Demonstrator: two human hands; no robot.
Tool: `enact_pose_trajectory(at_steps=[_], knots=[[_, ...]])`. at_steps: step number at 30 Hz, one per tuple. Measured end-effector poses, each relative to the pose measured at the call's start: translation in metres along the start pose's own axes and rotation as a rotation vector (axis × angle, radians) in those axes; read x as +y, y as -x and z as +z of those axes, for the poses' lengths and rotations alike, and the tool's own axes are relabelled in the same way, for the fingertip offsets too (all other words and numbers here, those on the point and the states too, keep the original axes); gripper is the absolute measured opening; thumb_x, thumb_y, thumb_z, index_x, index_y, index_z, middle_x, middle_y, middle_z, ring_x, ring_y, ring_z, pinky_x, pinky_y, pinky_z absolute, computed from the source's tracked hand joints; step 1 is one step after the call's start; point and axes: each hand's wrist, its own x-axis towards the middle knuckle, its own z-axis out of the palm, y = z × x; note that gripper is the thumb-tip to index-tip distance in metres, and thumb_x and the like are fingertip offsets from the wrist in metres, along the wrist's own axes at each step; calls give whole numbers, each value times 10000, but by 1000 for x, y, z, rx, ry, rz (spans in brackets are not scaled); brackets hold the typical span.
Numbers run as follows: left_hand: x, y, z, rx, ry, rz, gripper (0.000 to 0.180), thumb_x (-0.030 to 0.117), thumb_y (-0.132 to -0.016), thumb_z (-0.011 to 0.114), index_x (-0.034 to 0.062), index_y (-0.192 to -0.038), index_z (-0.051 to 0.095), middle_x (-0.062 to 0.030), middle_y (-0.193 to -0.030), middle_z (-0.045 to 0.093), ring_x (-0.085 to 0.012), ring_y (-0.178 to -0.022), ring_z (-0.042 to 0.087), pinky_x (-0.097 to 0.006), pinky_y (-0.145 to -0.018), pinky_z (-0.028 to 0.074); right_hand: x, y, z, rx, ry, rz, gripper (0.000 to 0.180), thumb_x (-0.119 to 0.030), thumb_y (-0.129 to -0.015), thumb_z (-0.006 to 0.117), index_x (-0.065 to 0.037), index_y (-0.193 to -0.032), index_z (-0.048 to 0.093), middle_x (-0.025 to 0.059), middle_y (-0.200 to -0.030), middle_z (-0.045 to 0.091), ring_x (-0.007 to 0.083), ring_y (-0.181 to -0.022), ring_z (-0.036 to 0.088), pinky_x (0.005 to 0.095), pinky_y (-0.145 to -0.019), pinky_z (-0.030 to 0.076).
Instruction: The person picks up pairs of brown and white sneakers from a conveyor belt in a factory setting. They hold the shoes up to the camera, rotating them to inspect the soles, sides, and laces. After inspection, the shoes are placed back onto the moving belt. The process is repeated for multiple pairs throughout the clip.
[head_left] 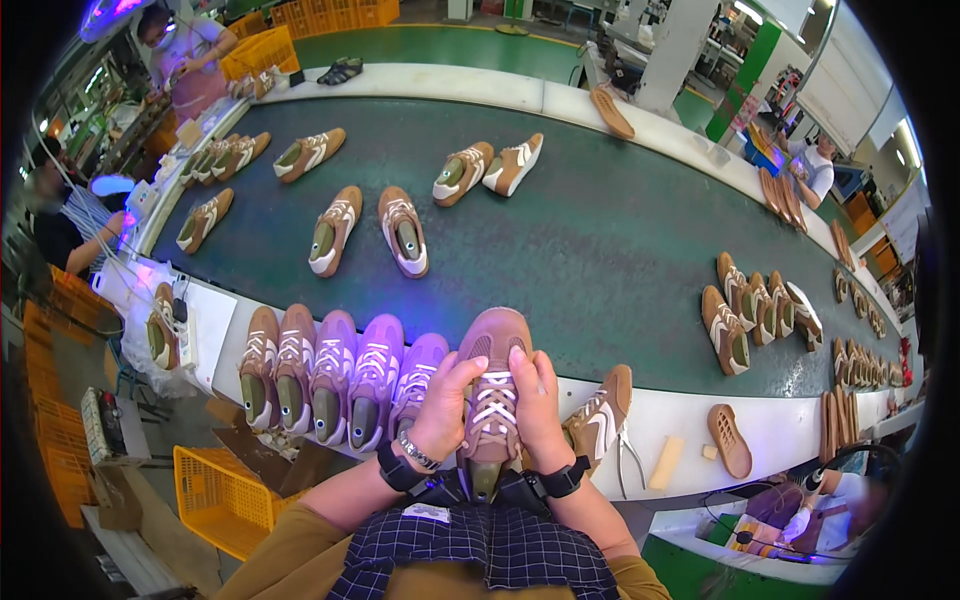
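Note:
Between my two hands is a brown sneaker (pixel 494 345) with white laces, toe pointing away from me and an olive shoe last inside it. My left hand (pixel 440 410) grips its left side, thumb near the base of the toe. On the other side my right hand (pixel 540 408) holds it the same way. Left of it, a row of similar sneakers (pixel 339 365) stands on the white ledge, tinted purple by light. Just right of my right hand lies another sneaker (pixel 604 415), beside metal pliers (pixel 629 458), a pale yellow block (pixel 666 463) and a brown sole (pixel 730 441).
A dark green conveyor belt (pixel 560 250) carries several sneakers, with a cluster (pixel 760 305) at right. Along its far edge lies a loose sole (pixel 611 113). A yellow crate (pixel 215 500) stands low at left. Other people work left, at far right and at lower right.

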Motion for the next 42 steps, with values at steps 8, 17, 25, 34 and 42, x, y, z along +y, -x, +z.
enact_pose_trajectory(at_steps=[8,17,25,34,42], knots=[[7,0,8,-51,27,-11,187,139,-846,531,37,-1002,512,-75,-951,575,-164,-875,583,-310,-778,487,-6,3,-5,-107,-337,9,229,-282,-903,485,-54,-918,471,28,-871,520,85,-783,493,245,-724,429],[9,-14,2,-39,19,-86,211,82,-768,514,53,-977,513,-72,-919,573,-187,-847,584,-329,-781,487,-17,13,-4,-83,-300,28,206,-217,-874,538,-37,-940,462,40,-874,521,84,-786,490,239,-719,425],[2,-14,3,-50,21,-9,284,48,-719,486,51,-1001,521,-68,-935,576,-186,-865,573,-331,-818,468,-8,13,-5,4,-117,-63,190,-217,-900,530,-42,-885,458,20,-817,505,66,-724,456,227,-646,410],[-1,-4,7,4,-409,342,344,81,-807,559,40,-1127,438,-51,-940,511,-182,-917,507,-346,-846,443,-21,11,-4,-29,-279,22,204,-252,-907,537,-71,-879,446,12,-805,501,63,-724,486,218,-650,436],[13,11,13,-48,-1357,1162,235,37,-707,655,17,-917,553,-108,-890,500,-231,-830,503,-311,-704,442,-16,12,-6,-51,-273,24,210,-262,-908,539,-76,-867,451,1,-798,487,56,-725,457,211,-652,411]])
